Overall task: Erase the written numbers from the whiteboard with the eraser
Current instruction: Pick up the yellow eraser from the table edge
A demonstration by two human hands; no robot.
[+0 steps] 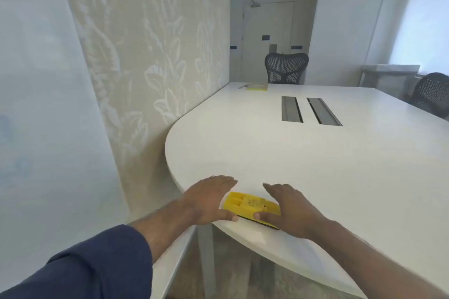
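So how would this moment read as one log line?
phase: eraser on table | left hand: open beside eraser | right hand: open, thumb at its edge | table | whiteboard: unclear

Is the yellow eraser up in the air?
No, the yellow eraser lies flat on the white table between both hands.

- Head camera, worn by the person, looks forward and down over the table (315, 165), close above its near rounded end.
- Faces along the table toward a far chair (286, 68).
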